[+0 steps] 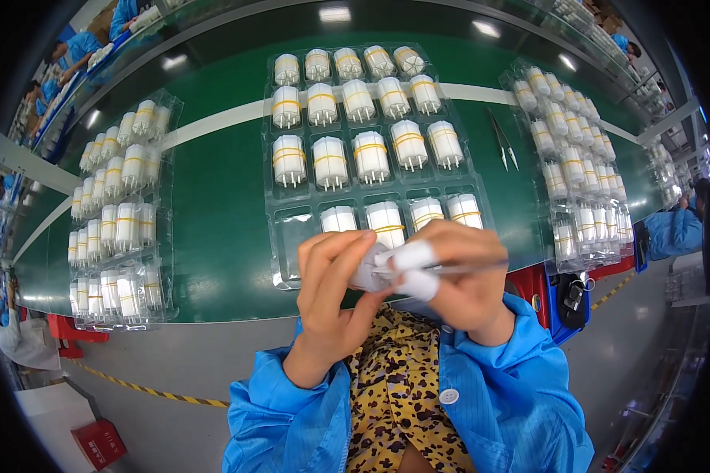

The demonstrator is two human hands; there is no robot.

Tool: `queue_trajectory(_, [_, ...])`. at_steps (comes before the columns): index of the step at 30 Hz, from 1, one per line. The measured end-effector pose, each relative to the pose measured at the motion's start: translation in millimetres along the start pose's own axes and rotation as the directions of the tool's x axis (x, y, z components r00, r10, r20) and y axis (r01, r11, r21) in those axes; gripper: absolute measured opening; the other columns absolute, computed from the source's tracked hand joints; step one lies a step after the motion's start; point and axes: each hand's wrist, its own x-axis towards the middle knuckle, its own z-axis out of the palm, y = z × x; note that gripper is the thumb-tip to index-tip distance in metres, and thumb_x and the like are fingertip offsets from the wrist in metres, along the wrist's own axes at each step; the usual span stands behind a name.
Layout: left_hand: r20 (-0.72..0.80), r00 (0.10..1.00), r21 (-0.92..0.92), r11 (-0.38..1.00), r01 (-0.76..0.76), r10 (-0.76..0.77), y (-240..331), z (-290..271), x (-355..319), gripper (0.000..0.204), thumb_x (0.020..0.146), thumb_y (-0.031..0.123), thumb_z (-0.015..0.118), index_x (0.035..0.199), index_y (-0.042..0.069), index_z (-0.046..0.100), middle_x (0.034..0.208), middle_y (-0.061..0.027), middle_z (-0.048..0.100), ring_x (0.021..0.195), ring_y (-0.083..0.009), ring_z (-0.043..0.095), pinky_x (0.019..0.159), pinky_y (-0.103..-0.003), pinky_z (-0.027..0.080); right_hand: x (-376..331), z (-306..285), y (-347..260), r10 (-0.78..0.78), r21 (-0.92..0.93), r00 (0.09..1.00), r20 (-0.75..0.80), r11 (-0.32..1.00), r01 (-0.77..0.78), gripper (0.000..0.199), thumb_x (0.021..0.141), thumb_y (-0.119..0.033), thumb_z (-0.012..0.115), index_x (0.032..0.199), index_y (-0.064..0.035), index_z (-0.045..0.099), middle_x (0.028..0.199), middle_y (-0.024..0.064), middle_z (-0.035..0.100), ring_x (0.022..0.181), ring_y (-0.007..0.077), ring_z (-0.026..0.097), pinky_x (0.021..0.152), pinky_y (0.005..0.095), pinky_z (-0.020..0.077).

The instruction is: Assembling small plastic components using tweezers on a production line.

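1. While the left hand (331, 288) clasps a grey-white cylinder (364, 277) in bent fingers and thumb, the right hand (469, 276) meets it from the right, seemingly pinching a thin tool (454, 269) that is too blurred to name; the two hands are together at the piece, just beyond the near edge of the counter (221, 197), close to the middle tray (295, 235)
2. The left hand probably serves as the clamp, leaving the right free for fine work; the white coverings (412, 255) on the right fingertips may guard skin or grip
3. Pockets in the tray presumably keep the white cylinders (330, 163) apart, with pins, where they show, mostly toward the near side; the yellow bands (371, 147) likely hold each body closed
4. Counted from far to near, the middle tray shows five, five, five and four cylinders, nineteen in all, the near four standing toward its right
5. Three trays show in total, the left tray (167, 236) and the right tray (588, 257) too crowded to count surely
6. One pair of tweezers (498, 131) lies between the middle and right trays, two fingertips wear coverings, and one cylinder is in hand
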Motion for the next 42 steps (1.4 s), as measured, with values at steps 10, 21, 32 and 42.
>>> queue_trajectory(10, [0.084, 0.975, -0.523, 0.823, 0.221, -0.208, 2.8, 2.2, -3.2, 0.056, 0.068, 0.003, 0.074, 0.119, -0.006, 0.053, 0.114, -0.0165, 0.054, 0.102, -0.0275, 0.049, 0.085, -0.034, 0.042, -7.5, -2.9, 2.5, -0.091, -0.059, 0.994, -0.062, 0.994, 0.088, 0.027, 0.070, 0.001, 0.073, 0.096, 0.0000, 0.068, 0.085, 0.0133, 0.066, 0.076, 0.0226, 0.065, 0.063, 0.0294, 0.0512])
queue_trajectory(21, [0.093, 0.987, -0.384, 0.910, 0.154, -0.128, 0.6, -1.4, -1.7, 0.053, 0.068, 0.006, 0.074, 0.116, -0.007, 0.055, 0.112, -0.0170, 0.055, 0.100, -0.0284, 0.050, 0.084, -0.035, 0.042, -6.6, -4.5, 2.1, -0.118, -0.119, 0.992, -0.035, 0.986, 0.113, 0.026, 0.068, -0.001, 0.075, 0.093, -0.0005, 0.069, 0.080, 0.0129, 0.065, 0.069, 0.0228, 0.064, 0.059, 0.0289, 0.0506])
queue_trajectory(32, [-0.008, 0.994, -0.271, 0.957, 0.100, -0.106, 2.3, 2.6, -5.1, 0.055, 0.063, 0.003, 0.076, 0.114, -0.005, 0.058, 0.110, -0.0165, 0.057, 0.098, -0.0289, 0.050, 0.082, -0.036, 0.041, -7.5, 1.1, 3.8, -0.060, -0.096, 0.993, -0.097, 0.994, 0.051, 0.017, 0.071, 0.000, 0.071, 0.087, -0.0014, 0.069, 0.076, 0.0111, 0.065, 0.066, 0.0206, 0.063, 0.056, 0.0273, 0.0493])
queue_trajectory(42, [-0.013, 0.998, -0.187, 0.981, 0.059, -0.062, 3.6, -0.3, -1.2, 0.053, 0.062, 0.003, 0.077, 0.112, -0.004, 0.059, 0.107, -0.0159, 0.058, 0.096, -0.0302, 0.052, 0.080, -0.037, 0.042, -3.2, -2.5, 3.1, -0.081, -0.077, 0.995, -0.062, 0.994, 0.076, 0.015, 0.070, -0.001, 0.072, 0.085, -0.0006, 0.068, 0.076, 0.0113, 0.065, 0.064, 0.0210, 0.063, 0.055, 0.0280, 0.0488])
